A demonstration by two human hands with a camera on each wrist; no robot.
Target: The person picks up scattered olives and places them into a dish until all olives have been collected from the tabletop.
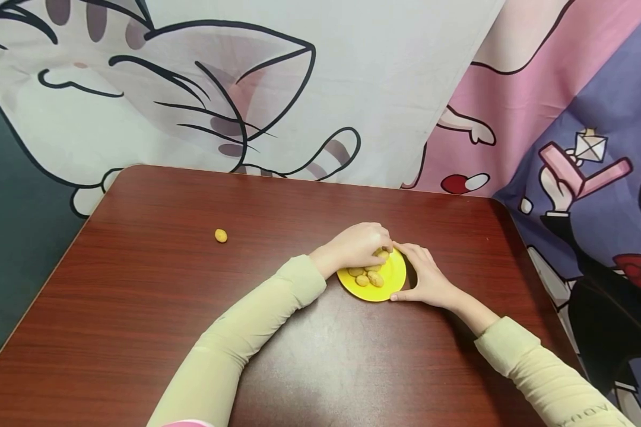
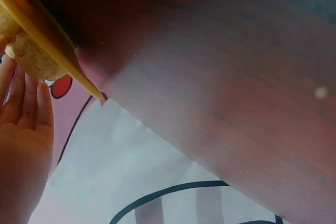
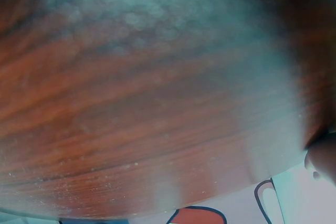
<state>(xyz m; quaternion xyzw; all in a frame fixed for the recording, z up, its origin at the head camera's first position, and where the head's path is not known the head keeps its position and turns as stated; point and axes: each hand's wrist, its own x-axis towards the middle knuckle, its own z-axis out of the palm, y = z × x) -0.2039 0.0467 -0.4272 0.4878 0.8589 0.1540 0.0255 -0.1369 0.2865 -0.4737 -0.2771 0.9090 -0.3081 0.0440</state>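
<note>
A small yellow plate [image 1: 392,279] lies on the table with several lumpy yellow-tan snack pieces [image 1: 375,279] on it. Over the plate's far left part, my left hand [image 1: 360,244] bends its fingers down and pinches one lumpy piece [image 1: 383,255] between thumb and fingertips. The left wrist view shows its fingers [image 2: 29,95] against a rough tan piece [image 2: 37,59] beside the plate's edge [image 2: 52,45]. My right hand [image 1: 427,277] grips the plate's right rim, thumb on the near side and fingers on the far side. In the right wrist view only a bit of that hand [image 3: 323,156] shows.
A single yellow piece [image 1: 221,236] lies apart, far left on the brown wooden table [image 1: 139,308]. A cloth printed with a cartoon cat [image 1: 112,118] hangs behind the table's back edge. Another printed cloth [image 1: 593,207] hangs along the right side.
</note>
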